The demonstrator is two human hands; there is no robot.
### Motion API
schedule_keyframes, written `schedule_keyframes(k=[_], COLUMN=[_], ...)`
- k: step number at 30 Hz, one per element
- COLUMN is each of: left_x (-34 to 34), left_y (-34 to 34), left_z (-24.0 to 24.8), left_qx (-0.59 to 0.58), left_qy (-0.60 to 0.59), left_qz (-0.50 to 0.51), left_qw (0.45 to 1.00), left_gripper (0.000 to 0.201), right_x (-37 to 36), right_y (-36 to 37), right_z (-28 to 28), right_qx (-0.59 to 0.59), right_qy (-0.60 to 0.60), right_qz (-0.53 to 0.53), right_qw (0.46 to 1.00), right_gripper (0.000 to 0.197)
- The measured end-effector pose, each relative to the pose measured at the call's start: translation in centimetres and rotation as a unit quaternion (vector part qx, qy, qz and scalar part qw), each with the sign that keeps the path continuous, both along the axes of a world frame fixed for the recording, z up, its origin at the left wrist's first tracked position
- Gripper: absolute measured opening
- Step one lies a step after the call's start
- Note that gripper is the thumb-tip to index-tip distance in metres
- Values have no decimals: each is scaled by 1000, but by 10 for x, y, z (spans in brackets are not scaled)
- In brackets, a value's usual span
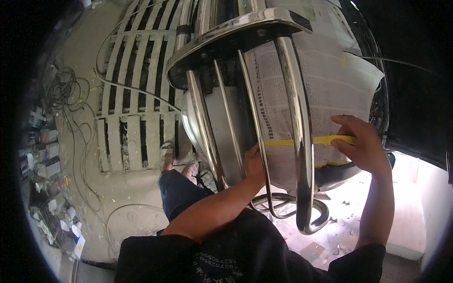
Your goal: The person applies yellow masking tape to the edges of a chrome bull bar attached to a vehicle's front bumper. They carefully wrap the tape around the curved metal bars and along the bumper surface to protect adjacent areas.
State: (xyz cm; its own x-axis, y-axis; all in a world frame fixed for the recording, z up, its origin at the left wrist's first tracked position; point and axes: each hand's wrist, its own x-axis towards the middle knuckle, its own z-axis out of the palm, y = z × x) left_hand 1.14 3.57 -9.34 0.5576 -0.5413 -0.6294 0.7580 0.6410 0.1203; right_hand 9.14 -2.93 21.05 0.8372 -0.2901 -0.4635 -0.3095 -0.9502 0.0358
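Observation:
A strip of yellow masking tape stretches across newspaper sheets that cover a rounded body. My right hand pinches the tape's right end, with thumb and fingers bent around it. At the left end, behind thin chrome bars, my left hand is closed at the tape; its fingertips are partly hidden. Between the hands, a thick chrome tube of a bent-tube rack passes in front of the tape. Another yellow tape strip lies along the paper's lower edge, above a dark curved part.
The rack's chrome plate and looped lower tubes stand close to my arms. A slatted pallet lies to the left, with coiled cable and scattered boxes farther left. A dark panel rises at right.

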Motion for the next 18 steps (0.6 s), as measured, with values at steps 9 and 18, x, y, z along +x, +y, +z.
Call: schedule_keyframes(k=[9, 18], left_x=[-44, -19], left_y=[-39, -13], left_z=[-76, -19], left_qx=[183, 291], left_qy=[-157, -265], left_qz=[-68, -113], left_qw=[968, 913], left_gripper=[22, 27], right_x=[2, -12], right_y=[4, -9], right_z=[0, -1], right_qx=[2, 48], right_qy=[4, -50], right_qz=[-30, 145], right_qw=[1000, 987], right_gripper=[45, 42])
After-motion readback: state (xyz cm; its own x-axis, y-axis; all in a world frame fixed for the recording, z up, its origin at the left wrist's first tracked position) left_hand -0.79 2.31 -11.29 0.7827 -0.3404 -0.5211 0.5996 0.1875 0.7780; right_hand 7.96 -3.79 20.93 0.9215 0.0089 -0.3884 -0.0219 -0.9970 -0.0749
